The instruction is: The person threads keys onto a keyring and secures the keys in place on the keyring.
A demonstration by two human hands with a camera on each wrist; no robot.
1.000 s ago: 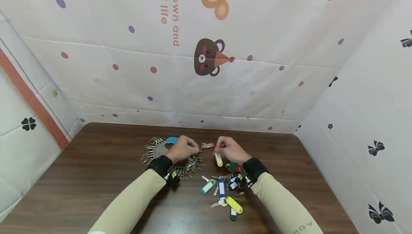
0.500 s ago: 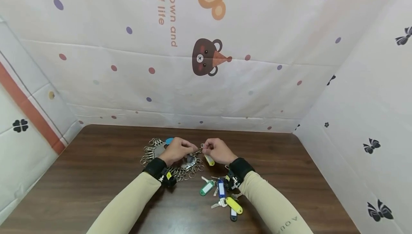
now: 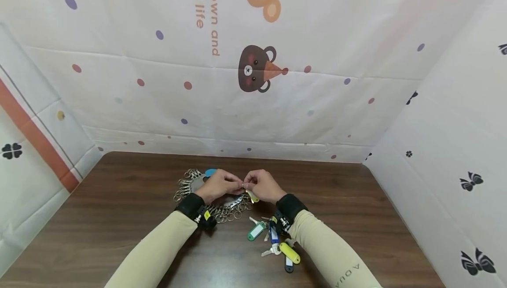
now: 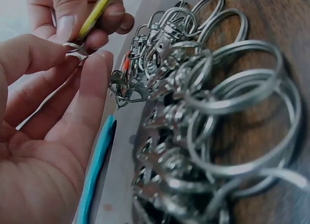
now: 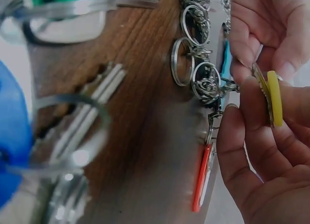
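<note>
Left hand (image 3: 220, 185) pinching a small metal ring (image 4: 76, 45), right hand (image 3: 266, 186) at its three o'clock gripping a yellow key tag (image 3: 252, 197), eleven o'clock from the loose keys (image 3: 273, 250), and surely it's best to steady that ring and guide the tag slowly!

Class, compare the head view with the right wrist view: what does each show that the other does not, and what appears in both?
Head view only: the brown bear print and two beige sleeves.
Right wrist view only: the red tag.
Both: the left hand, the right hand pinching a yellow tag, metal rings and the light-blue tag.
</note>
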